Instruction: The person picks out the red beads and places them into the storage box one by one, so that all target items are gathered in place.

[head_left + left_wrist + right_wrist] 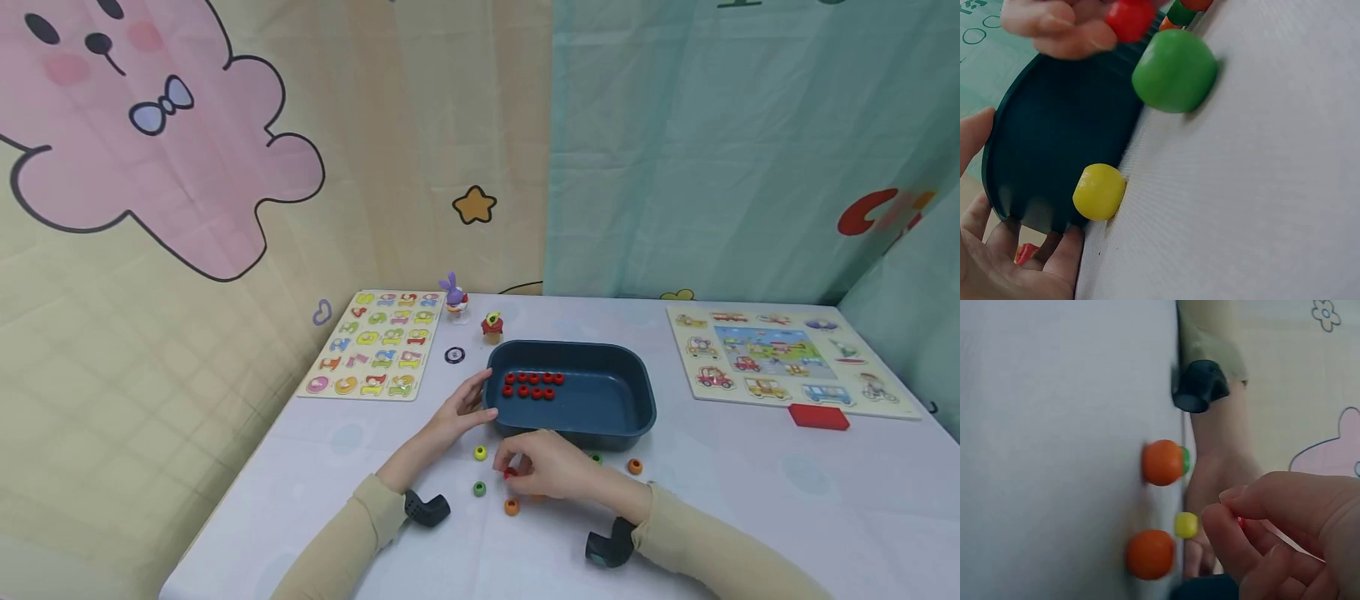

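My left hand (459, 410) rests against the left end of a dark blue tray (637, 367), fingers spread along the wall and thumb at the rim. Between thumb and fingertips, my right hand (551, 467) pinches a red bead (1130, 20) just in front of the tray. Several red beads (522, 391) stand in two rows inside the tray's left half. On the table around my right hand lie a yellow bead (480, 452), a green bead (479, 488) and orange beads (512, 507). Another green bead (596, 459) is partly hidden behind that hand.
A number puzzle board (367, 337) lies at the back left, a vehicle puzzle board (787, 358) at the right with a red block (819, 417) by its edge. Behind the tray stand two small figures (492, 327), with a black disc (454, 355) nearby.
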Demonstrator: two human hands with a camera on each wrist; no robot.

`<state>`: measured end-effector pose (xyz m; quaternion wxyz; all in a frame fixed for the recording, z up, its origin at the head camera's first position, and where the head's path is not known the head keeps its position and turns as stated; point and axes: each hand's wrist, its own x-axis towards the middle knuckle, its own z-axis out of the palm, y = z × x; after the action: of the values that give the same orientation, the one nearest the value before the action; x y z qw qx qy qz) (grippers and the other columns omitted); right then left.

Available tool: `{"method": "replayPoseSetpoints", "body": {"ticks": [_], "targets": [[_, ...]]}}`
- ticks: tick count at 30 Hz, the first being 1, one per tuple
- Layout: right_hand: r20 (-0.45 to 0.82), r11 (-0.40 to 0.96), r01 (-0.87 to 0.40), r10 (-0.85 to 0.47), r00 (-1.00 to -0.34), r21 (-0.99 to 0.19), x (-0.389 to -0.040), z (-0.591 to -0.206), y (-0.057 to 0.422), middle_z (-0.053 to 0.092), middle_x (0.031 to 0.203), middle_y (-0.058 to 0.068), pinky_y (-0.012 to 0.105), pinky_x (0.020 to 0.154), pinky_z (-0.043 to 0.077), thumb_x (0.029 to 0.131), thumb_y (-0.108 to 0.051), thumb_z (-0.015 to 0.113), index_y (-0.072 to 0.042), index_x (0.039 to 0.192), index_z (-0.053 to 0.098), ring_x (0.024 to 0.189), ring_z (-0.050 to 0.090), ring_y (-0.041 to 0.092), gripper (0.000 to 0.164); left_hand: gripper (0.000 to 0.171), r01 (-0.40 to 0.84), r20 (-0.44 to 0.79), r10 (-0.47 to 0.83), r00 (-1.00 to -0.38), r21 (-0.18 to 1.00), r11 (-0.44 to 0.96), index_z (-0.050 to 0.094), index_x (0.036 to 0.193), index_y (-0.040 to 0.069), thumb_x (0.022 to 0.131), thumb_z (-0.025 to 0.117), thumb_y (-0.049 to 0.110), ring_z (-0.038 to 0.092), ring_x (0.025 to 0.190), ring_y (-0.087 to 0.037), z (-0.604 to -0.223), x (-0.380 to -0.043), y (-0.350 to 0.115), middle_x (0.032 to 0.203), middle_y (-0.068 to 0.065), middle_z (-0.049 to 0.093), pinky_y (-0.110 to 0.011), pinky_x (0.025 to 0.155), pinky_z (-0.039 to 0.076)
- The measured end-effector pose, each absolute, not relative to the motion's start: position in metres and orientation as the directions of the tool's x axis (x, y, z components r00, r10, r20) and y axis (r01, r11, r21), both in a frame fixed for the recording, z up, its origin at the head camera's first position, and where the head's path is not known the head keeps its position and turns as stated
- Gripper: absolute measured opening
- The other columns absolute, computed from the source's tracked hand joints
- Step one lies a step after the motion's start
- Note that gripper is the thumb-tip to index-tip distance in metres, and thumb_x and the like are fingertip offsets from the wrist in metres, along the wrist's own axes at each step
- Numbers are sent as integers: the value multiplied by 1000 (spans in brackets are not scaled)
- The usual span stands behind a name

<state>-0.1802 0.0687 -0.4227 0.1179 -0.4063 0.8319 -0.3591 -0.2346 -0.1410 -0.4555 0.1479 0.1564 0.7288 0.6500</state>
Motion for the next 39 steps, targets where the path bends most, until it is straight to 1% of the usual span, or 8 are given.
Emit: {"method": "replayPoseSetpoints", "body": {"ticks": [3, 7, 13, 18, 21, 25, 32, 39], "targets": [[126, 385, -591, -755, -643, -709, -182, -400, 83, 62, 90, -8, 20, 56, 49, 80, -15, 66, -20, 96, 63, 62, 55, 1, 17, 63, 27, -20, 420, -907, 994, 106, 28, 138, 33, 84, 62, 25, 25, 130, -18, -456, -236, -141, 144, 6, 24, -40, 100, 31], [225, 385, -633, -708, -669, -671, -196, -362, 103, 61, 91, -9, 23, 55, 49, 80, -17, 66, -25, 96, 61, 62, 54, 6, 19, 62, 14, -32, 417, -908, 994, 108, 29, 137, 35, 85, 61, 23, 24, 130, -18, -456, -237, -142, 144, 6, 23, -40, 101, 30], [274, 398, -609, -635, -722, -686, -234, -333, 123, 61, 92, -3, 27, 57, 51, 80, -13, 67, -17, 97, 61, 65, 58, 16, 19, 64, -29, -74, 415, -907, 993, 114, 28, 137, 36, 84, 62, 24, 20, 132, -16, -454, -236, -143, 145, 9, 19, -39, 103, 26], [245, 410, -598, -645, -724, -689, -276, -343, 131, 62, 92, 1, 27, 63, 51, 80, -12, 67, -12, 97, 62, 65, 58, 14, 18, 65, -19, -63, 434, -899, 994, 106, 25, 141, 27, 86, 59, 17, 18, 132, -21, -441, -228, -141, 147, 2, 17, -40, 103, 25], [194, 428, -572, -656, -729, -700, -295, -354, 134, 63, 92, 3, 27, 66, 50, 79, -12, 67, -6, 97, 63, 66, 58, 13, 19, 65, -14, -62, 435, -898, 994, 113, 24, 141, 25, 87, 58, 16, 18, 132, -22, -434, -223, -140, 147, 0, 17, -40, 103, 25], [92, 457, -512, -674, -733, -727, -312, -369, 134, 62, 90, 5, 28, 66, 50, 78, -9, 67, -3, 95, 63, 65, 58, 16, 19, 65, -14, -64, 429, -901, 993, 118, 25, 141, 26, 86, 59, 17, 19, 132, -21, -433, -221, -139, 146, 2, 18, -40, 103, 25], [-39, 512, -489, -718, -695, -707, -324, -389, 130, 61, 84, 2, 27, 64, 50, 74, -5, 68, -5, 89, 64, 70, 55, 15, 16, 64, -8, -54, 431, -900, 994, 108, 25, 141, 26, 87, 58, 17, 18, 132, -20, -437, -225, -139, 146, 3, 18, -40, 104, 23], [-156, 591, -464, -712, -685, -660, -328, -404, 130, 60, 81, 0, 27, 61, 49, 72, -4, 69, -9, 86, 63, 70, 53, 15, 16, 62, -1, -44, 397, -917, 994, 108, 31, 135, 37, 84, 62, 20, 21, 131, -17, -456, -236, -140, 144, 9, 23, -42, 104, 23]]}}
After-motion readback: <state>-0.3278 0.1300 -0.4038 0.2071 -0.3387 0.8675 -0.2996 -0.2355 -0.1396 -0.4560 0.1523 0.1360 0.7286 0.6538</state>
